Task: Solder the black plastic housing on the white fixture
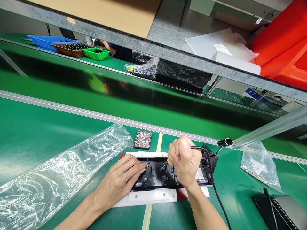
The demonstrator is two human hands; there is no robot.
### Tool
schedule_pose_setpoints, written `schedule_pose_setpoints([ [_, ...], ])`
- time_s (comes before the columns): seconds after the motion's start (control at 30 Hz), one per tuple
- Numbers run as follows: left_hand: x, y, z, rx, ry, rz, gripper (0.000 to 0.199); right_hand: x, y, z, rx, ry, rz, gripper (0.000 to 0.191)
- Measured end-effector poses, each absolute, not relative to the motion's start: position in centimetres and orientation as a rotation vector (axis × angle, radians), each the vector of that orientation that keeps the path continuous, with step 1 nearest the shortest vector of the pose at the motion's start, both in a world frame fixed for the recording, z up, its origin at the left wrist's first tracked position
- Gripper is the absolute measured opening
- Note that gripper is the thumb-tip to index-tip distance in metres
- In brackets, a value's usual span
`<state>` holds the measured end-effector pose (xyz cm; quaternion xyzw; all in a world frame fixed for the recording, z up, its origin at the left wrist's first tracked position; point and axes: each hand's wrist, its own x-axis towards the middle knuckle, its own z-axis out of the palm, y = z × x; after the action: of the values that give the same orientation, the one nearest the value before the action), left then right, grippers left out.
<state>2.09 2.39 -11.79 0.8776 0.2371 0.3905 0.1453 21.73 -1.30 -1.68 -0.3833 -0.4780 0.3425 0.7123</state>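
Observation:
My left hand point(128, 174) rests over the left end of a long black plastic housing point(155, 174), fingertips pinched together inside it. Something tiny at those fingertips is too small to make out. My right hand point(183, 158) is closed in a fist round a corded electric screwdriver point(170, 162), mostly hidden by the fingers. A yellowish part and a thin dark shaft show at its left, above the housing's middle, while its black cable point(211, 172) loops out to the right. Under the housing is a white fixture point(152, 196) with screws along its edge.
A small black tray point(142, 140) of tiny metal parts stands behind the fixture. Clear plastic film point(79, 166) spreads at left. A metal tube holder point(224, 142), a bag of small parts point(261, 166) and a dark device point(280, 207) are at right. A shelf point(168, 52) crosses overhead.

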Motion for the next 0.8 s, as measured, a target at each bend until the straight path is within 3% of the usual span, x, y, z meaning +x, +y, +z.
schedule_pose_setpoints([
  [0.8,2.09,2.37,-11.83,2.539,0.673,1.123,0.036,21.89,-1.31,-1.64,-0.855,-1.051,0.790,0.045],
])
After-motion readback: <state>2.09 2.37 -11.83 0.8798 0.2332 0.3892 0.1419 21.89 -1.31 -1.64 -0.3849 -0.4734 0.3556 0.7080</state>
